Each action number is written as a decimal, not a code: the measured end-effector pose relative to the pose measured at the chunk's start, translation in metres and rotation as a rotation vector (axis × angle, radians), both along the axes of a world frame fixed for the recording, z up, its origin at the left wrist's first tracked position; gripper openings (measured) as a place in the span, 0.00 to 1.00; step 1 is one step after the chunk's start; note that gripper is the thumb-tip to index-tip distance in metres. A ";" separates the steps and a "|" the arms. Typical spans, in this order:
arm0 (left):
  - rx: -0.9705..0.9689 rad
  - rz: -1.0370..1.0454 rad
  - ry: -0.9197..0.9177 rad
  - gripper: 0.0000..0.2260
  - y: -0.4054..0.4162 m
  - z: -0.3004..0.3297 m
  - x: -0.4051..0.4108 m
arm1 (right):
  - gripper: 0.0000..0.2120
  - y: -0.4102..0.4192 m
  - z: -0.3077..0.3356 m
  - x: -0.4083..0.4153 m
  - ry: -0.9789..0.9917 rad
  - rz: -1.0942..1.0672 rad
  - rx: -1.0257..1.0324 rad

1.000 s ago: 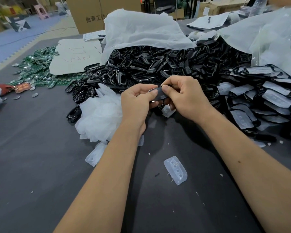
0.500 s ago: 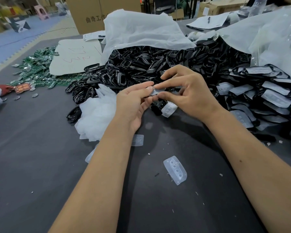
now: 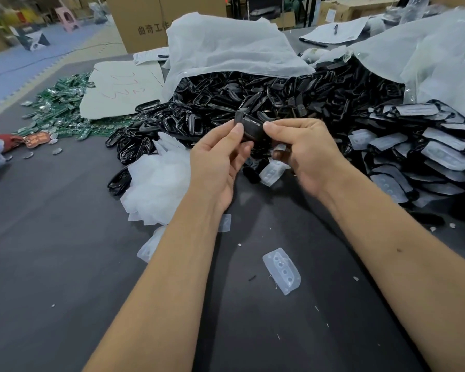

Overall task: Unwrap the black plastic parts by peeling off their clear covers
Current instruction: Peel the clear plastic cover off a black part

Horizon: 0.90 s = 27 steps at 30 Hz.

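Note:
Both hands hold one black plastic part (image 3: 250,124) above the dark table, in front of the big heap of bare black parts (image 3: 253,100). My left hand (image 3: 218,162) pinches its left end between thumb and fingers. My right hand (image 3: 304,151) pinches its right end with the thumb on top. A clear cover seems partly lifted at the part's left end; blur hides the detail. Still-wrapped black parts (image 3: 424,157) are stacked at the right. Peeled clear covers lie loose: one (image 3: 282,269) near my forearms, one (image 3: 273,171) under my hands.
A mound of discarded clear covers (image 3: 156,183) sits left of my left hand. Green circuit boards (image 3: 62,111) spread at the far left beside a white sheet (image 3: 121,89). White plastic bags (image 3: 226,47) drape over the black heap. Cardboard boxes (image 3: 151,20) stand behind the table.
My hands have risen and turned the black part more upright. My right hand's fingers, spread half a second ago, are now curled, with the thumb pressed on the part's right end.

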<state>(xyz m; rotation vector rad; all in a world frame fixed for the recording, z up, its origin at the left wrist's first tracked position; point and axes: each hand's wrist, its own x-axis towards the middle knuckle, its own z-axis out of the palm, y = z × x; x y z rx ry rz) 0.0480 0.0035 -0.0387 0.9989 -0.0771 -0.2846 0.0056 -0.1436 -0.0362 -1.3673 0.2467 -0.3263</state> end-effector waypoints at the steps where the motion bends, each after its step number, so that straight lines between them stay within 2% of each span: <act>1: 0.035 -0.001 -0.016 0.07 0.000 0.000 0.000 | 0.06 -0.003 0.000 0.000 0.022 0.035 0.033; 8: 0.140 -0.002 -0.058 0.05 -0.003 -0.003 -0.001 | 0.12 -0.009 0.000 -0.003 0.019 0.220 0.210; 15: 0.174 -0.015 -0.077 0.06 -0.007 -0.003 -0.006 | 0.14 -0.008 -0.003 -0.003 -0.058 0.162 0.327; 19: 0.155 -0.032 -0.068 0.07 -0.007 0.000 -0.005 | 0.20 -0.009 -0.001 -0.003 -0.073 0.165 0.339; 24: 0.131 0.032 -0.036 0.07 -0.006 -0.001 -0.004 | 0.12 -0.005 -0.003 -0.003 -0.014 0.167 0.266; 27: 0.141 0.079 -0.040 0.07 -0.007 -0.003 -0.003 | 0.14 -0.007 -0.003 -0.004 -0.006 0.199 0.240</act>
